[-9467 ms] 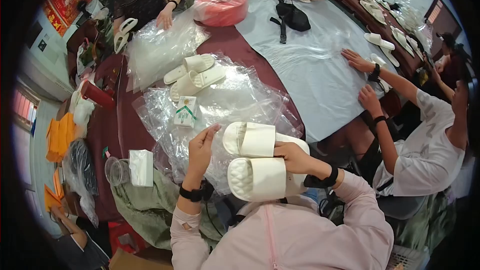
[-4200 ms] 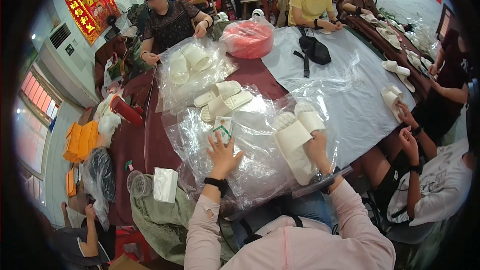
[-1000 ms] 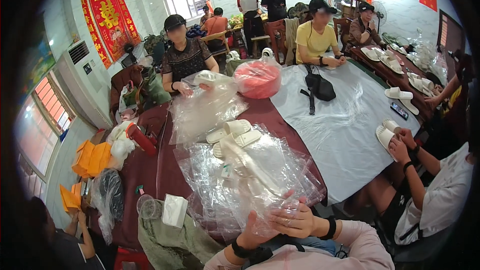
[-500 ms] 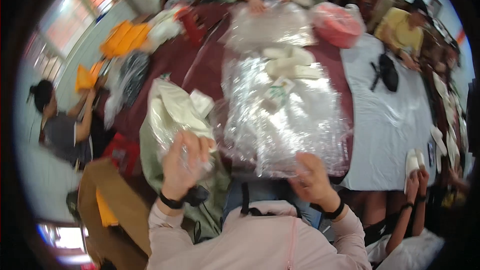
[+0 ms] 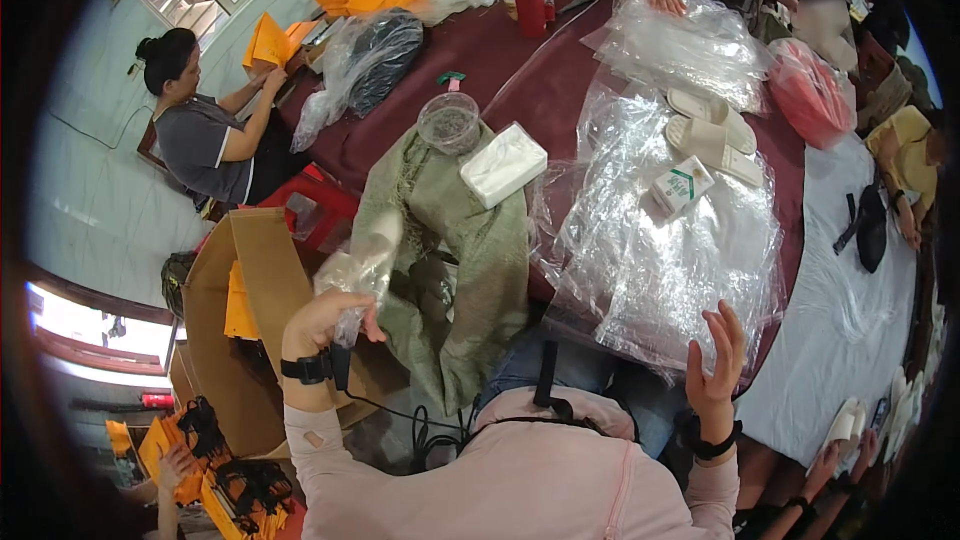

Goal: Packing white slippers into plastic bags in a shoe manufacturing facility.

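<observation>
We take the green sack (image 5: pixel 455 260) as our landmark. Left of it, beyond the open cardboard box (image 5: pixel 235 300), our left hand (image 5: pixel 322 320) is clenched around a bagged pair of slippers (image 5: pixel 365 255), its long axis slanting up toward the sack. Right of the sack lie the clear plastic bags (image 5: pixel 670 250); our right hand (image 5: pixel 715 360) hovers released at their near edge, nearer them than the left.

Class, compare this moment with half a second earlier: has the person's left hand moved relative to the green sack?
Yes. The left hand, gripping a bagged slipper, has swung leftward off the green sack, toward the open cardboard box beside it.
</observation>
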The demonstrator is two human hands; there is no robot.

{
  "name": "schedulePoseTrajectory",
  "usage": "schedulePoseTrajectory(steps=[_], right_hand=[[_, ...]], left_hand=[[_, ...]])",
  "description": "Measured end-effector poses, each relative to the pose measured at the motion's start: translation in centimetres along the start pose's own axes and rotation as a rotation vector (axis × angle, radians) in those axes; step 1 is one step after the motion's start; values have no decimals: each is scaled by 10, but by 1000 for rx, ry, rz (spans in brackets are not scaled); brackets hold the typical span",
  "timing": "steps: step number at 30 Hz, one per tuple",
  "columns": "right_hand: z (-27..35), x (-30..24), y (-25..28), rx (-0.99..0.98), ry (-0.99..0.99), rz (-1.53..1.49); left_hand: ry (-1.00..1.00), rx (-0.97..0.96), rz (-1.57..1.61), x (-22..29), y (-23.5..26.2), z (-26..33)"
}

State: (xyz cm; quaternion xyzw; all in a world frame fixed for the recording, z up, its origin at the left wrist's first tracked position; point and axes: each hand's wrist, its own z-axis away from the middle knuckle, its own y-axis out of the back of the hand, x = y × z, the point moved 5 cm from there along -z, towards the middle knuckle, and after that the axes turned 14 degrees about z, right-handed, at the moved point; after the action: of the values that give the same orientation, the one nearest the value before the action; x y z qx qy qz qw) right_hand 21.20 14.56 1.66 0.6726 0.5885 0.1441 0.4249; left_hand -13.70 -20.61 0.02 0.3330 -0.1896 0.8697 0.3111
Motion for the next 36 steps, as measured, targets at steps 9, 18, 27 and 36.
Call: schedulePoseTrajectory(steps=[9,18,27,36], right_hand=[[3,1,-1,-91,-44,70],[9,-5,3,-85,-67,106],[-7,5,-12,-194,-154,99],[6,47,-40,-341,-284,131]], left_hand=[[38,-93,327,-41,19,-101],[44,-249,440,-50,11,-163],[313,271,-227,-148,68,-250],[-238,136,-1137,18,-82,-154]])
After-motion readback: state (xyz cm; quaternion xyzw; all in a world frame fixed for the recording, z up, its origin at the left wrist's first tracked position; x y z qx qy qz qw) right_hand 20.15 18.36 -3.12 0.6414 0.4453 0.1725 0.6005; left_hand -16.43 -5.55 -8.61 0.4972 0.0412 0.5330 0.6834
